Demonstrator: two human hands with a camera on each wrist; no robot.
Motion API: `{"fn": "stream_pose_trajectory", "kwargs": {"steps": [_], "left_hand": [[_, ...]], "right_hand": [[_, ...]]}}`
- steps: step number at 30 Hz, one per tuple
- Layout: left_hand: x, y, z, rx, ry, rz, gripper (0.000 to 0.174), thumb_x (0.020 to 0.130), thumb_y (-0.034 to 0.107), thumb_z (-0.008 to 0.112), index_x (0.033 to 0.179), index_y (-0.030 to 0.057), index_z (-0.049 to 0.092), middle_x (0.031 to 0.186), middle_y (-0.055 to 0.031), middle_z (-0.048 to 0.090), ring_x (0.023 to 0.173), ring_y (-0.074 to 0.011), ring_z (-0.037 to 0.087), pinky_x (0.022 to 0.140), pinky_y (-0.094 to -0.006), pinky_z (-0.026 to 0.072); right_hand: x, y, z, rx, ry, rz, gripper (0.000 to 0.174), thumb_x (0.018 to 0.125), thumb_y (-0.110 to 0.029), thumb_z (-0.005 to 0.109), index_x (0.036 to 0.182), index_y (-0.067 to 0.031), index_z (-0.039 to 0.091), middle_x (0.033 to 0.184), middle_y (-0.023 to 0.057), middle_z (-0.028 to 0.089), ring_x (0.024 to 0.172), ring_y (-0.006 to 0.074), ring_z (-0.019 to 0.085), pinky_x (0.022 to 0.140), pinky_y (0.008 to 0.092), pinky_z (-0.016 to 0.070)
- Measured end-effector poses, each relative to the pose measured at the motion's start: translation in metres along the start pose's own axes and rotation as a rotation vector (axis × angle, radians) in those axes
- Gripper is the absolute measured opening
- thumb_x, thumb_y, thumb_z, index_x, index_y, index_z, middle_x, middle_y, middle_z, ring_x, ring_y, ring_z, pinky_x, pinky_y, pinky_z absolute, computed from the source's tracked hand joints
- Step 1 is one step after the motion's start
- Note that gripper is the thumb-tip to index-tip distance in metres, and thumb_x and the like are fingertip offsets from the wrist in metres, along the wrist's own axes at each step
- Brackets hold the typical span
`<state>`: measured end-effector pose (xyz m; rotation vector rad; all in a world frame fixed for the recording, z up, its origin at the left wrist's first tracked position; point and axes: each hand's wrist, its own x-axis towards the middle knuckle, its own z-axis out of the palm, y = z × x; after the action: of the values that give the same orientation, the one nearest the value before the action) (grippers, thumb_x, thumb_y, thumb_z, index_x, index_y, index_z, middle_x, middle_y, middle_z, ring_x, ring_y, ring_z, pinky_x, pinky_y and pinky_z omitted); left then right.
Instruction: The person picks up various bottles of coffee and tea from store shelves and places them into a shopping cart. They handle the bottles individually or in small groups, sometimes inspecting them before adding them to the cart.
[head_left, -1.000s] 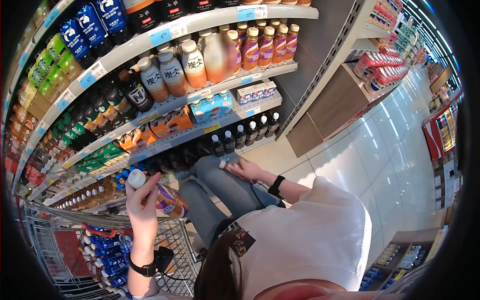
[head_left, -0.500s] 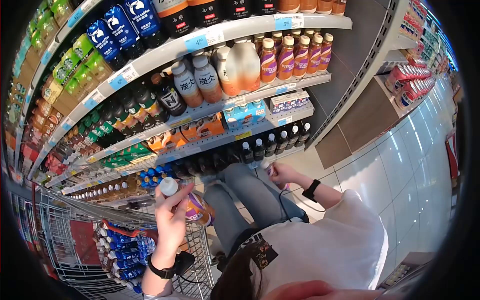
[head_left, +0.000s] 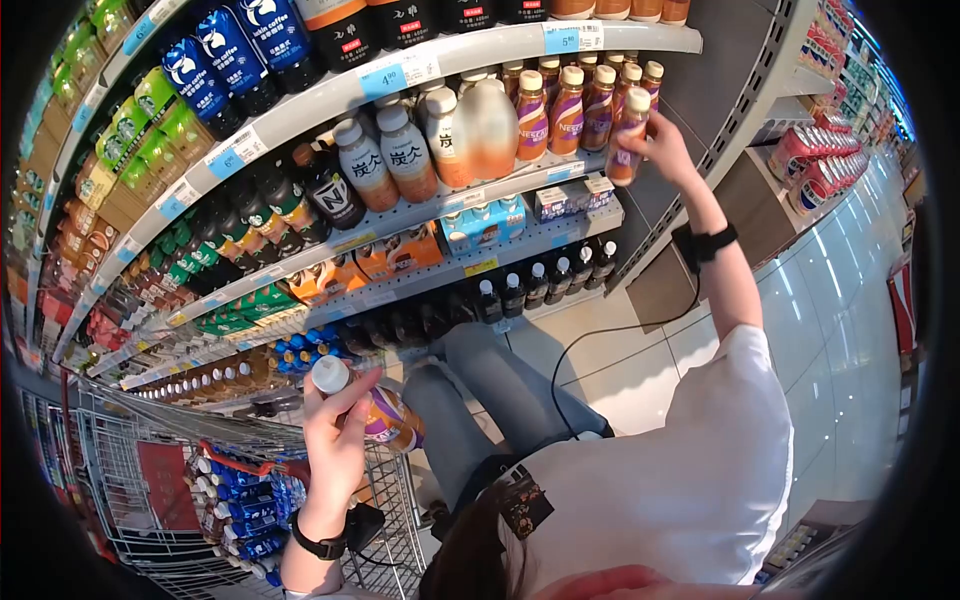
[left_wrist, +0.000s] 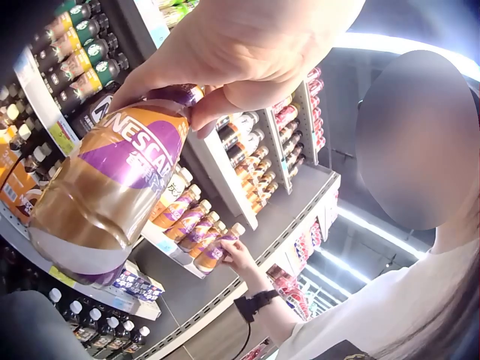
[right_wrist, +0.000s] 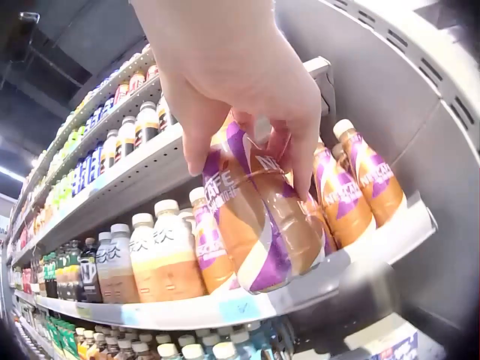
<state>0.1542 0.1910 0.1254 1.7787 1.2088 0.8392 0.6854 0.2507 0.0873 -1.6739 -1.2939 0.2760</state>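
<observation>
— Where is your right hand?

— I'm reaching my right hand (head_left: pixel 668 135) up to the shelf (head_left: pixel 520 185), at the right end of the row of purple-and-brown bottles (head_left: pixel 565 100). My fingers (right_wrist: pixel 304 146) and thumb are curling round the upper body of a coffee bottle (head_left: pixel 626 140), just below its neck. It's tilting, with its base at the shelf lip right beside the others. I can't tell whether the base is touching.

— And the left?

— My left hand (head_left: pixel 335 445) is holding a second coffee bottle (head_left: pixel 378 412) down low, by the corner of the shopping cart (head_left: pixel 120 470). The fingers are wrapping round its shoulder, the thumb is lying up near the pale cap, and the bottle is leaning sideways.

— How are you expecting them to handle?

— Both are looking full, so I'm judging each one fairly heavy for a single hand, with the weight sitting low. The plastic seems stiff enough not to buckle, but the glossy label sleeve is probably slick. I'm thinking the shoulder, where the body narrows, is giving the surest hold. Pinched by the cap alone, it would likely be swinging.

— Breakable?

— Hardly. I'm reckoning it's plastic, though a drop could be denting it.
</observation>
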Motion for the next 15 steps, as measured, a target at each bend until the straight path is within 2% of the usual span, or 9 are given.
{"fn": "stream_pose_trajectory", "kwargs": {"steps": [2, 8, 12, 15], "left_hand": [[0.003, -0.001, 0.002, -0.021, 0.003, -0.004, 0.027, 0.081, -0.007, 0.055, 0.104, 0.0045, 0.067, 0.109, -0.0078, 0.044, 0.1, -0.0192, 0.049, 0.088, -0.0272, 0.0392], [0.004, -0.006, 0.001, 0.054, 0.02, 0.055, 0.029, 0.079, -0.008, 0.057, 0.102, 0.0056, 0.067, 0.106, -0.0088, 0.044, 0.099, -0.0218, 0.049, 0.088, -0.0294, 0.039], [0.004, -0.003, 0.003, 0.001, 0.008, 0.008, 0.03, 0.079, -0.01, 0.055, 0.103, 0.0043, 0.067, 0.107, -0.0081, 0.044, 0.095, -0.0186, 0.051, 0.084, -0.0262, 0.0414], [0.004, -0.002, 0.002, 0.018, -0.001, 0.011, 0.031, 0.079, -0.012, 0.054, 0.104, 0.003, 0.066, 0.108, -0.0075, 0.043, 0.095, -0.0168, 0.051, 0.084, -0.0243, 0.0414]], "right_hand": [[0.021, 0.007, 0.001, -0.11, 0.007, 0.03, 0.05, 0.073, -0.023, 0.074, 0.114, -0.001, 0.053, 0.099, 0.0144, 0.064, 0.093, 0.0198, 0.062, 0.08, 0.0305, 0.0476], [0.035, 0.002, 0.007, -0.335, 0.057, 0.067, 0.054, 0.072, -0.021, 0.074, 0.115, 0.0023, 0.051, 0.101, 0.0175, 0.063, 0.093, 0.0262, 0.062, 0.081, 0.0334, 0.0475], [0.045, 0.018, -0.002, -0.304, -0.046, 0.044, 0.058, 0.072, -0.017, 0.073, 0.12, 0.0026, 0.048, 0.102, 0.0179, 0.062, 0.096, 0.026, 0.06, 0.083, 0.0342, 0.0466], [0.046, 0.023, -0.008, -0.265, -0.079, -0.077, 0.055, 0.073, -0.014, 0.071, 0.12, 0.0019, 0.048, 0.104, 0.0167, 0.061, 0.097, 0.0254, 0.059, 0.083, 0.0336, 0.0468]]}}
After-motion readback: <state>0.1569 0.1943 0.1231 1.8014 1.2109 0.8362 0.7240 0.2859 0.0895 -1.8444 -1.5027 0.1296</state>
